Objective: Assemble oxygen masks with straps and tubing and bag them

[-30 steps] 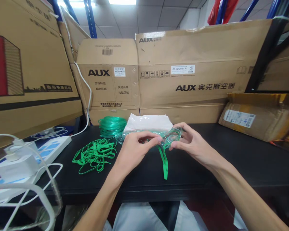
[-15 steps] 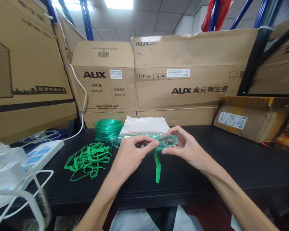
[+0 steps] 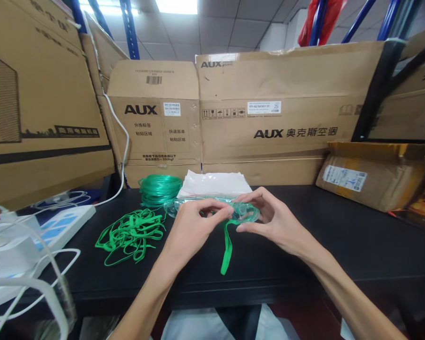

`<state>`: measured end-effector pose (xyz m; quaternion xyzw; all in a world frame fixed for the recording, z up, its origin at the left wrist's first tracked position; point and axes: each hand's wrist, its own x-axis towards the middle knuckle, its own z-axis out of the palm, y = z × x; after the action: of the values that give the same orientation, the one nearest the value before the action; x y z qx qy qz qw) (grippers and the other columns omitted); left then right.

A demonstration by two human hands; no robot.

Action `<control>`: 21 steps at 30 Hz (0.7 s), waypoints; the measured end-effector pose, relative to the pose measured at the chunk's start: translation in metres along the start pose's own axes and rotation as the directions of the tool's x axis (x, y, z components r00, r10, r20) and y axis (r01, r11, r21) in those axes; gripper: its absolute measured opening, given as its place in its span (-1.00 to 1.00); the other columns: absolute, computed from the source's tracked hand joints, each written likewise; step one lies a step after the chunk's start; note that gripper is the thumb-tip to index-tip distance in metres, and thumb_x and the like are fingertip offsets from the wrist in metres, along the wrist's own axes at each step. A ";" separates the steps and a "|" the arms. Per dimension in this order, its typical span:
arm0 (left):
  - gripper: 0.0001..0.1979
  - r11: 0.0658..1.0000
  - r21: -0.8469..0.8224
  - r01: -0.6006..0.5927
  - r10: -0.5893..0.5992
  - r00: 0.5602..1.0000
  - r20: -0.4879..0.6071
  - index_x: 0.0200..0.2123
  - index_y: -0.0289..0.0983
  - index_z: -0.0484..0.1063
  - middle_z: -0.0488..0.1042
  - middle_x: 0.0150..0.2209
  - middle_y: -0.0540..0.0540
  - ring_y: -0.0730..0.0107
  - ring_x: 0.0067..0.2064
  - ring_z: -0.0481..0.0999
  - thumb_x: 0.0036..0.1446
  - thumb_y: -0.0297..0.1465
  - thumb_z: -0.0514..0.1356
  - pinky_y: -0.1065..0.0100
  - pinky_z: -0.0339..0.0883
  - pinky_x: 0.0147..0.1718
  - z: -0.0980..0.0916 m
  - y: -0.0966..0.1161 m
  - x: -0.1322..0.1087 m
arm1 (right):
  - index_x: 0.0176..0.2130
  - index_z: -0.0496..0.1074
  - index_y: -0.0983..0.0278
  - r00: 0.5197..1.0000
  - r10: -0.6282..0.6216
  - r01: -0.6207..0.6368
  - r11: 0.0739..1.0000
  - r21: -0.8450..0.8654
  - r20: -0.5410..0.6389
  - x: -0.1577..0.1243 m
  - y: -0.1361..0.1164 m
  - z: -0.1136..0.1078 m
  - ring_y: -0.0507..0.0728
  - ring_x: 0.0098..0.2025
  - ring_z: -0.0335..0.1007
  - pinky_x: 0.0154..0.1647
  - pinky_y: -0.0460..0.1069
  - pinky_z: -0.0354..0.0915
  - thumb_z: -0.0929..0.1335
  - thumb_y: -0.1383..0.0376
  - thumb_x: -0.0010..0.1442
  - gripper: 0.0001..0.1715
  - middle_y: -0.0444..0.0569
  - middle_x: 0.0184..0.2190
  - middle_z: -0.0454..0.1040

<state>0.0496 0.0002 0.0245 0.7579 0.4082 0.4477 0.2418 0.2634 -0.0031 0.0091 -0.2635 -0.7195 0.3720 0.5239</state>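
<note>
A clear green plastic mask (image 3: 246, 212), apparently a breathing mask, is held above the table between my hands. My right hand (image 3: 269, 215) curves around its right side, fingers above and thumb below. My left hand (image 3: 201, 219) is closed at the mask's left edge, its thumb and fingertips pinching where a flat green elastic strap (image 3: 226, 255) meets it. The strap's loose end hangs down below. Exactly what lies between the left fingertips is partly hidden. More green elastic (image 3: 134, 233) lies in a tangled heap to the left, in front of a coil of clear green tubing (image 3: 160, 190).
Behind my hands lie white plastic bags (image 3: 214, 184) and clear plastic items (image 3: 170, 208). A white power strip (image 3: 62, 226) with cables is at left. Large cardboard boxes (image 3: 262, 85) wall the back of the black table (image 3: 326, 226); a smaller carton (image 3: 368, 179) stands right.
The mask has turned slightly in my hands, and the hanging strap end has swung a little left. Both hands stay in nearly the same place.
</note>
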 end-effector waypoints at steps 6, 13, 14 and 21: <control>-0.73 0.999 0.006 -0.032 0.032 0.999 0.011 -0.25 -0.13 0.67 0.66 -0.25 0.02 0.22 -0.19 0.57 0.22 -0.10 0.27 0.30 0.34 -0.17 -0.001 -0.004 0.002 | -0.13 0.50 0.18 1.000 0.006 -0.008 0.997 -0.076 -0.024 -0.003 -0.009 -0.004 0.19 0.06 0.45 0.07 0.07 0.37 0.38 0.07 0.33 -0.74 -0.01 0.00 0.51; -0.76 0.998 0.024 -0.061 0.061 0.998 0.024 -0.24 -0.09 0.67 0.65 -0.27 0.07 0.27 -0.23 0.55 0.24 -0.11 0.27 0.34 0.29 -0.23 0.002 -0.003 -0.001 | -0.14 0.56 0.18 0.998 0.026 -0.033 0.988 -0.151 -0.052 -0.001 -0.010 0.000 0.20 0.01 0.47 0.07 0.05 0.33 0.43 0.10 0.29 -0.76 -0.04 -0.09 0.58; -0.76 0.998 0.026 -0.064 0.063 0.998 0.025 -0.24 -0.09 0.67 0.65 -0.27 0.07 0.27 -0.23 0.54 0.24 -0.11 0.26 0.34 0.28 -0.23 0.002 -0.003 -0.001 | -0.13 0.57 0.18 0.999 0.023 -0.031 0.988 -0.151 -0.049 -0.001 -0.009 0.000 0.20 0.01 0.47 0.07 0.05 0.33 0.43 0.11 0.28 -0.76 -0.03 -0.07 0.57; -0.78 0.998 -0.051 -0.045 0.049 0.995 0.084 -0.26 -0.14 0.68 0.59 -0.37 0.05 0.40 -0.38 0.38 0.23 -0.17 0.28 0.40 0.19 -0.35 0.005 -0.001 -0.001 | -0.26 0.58 0.22 0.997 -0.048 0.038 0.988 -0.149 -0.064 -0.001 -0.002 0.001 0.19 0.03 0.46 0.04 0.04 0.32 0.46 0.17 0.25 -0.84 -0.01 -0.08 0.56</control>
<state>0.0529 -0.0005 0.0213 0.7795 0.3684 0.4305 0.2672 0.2625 -0.0055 0.0099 -0.2985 -0.7324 0.2973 0.5349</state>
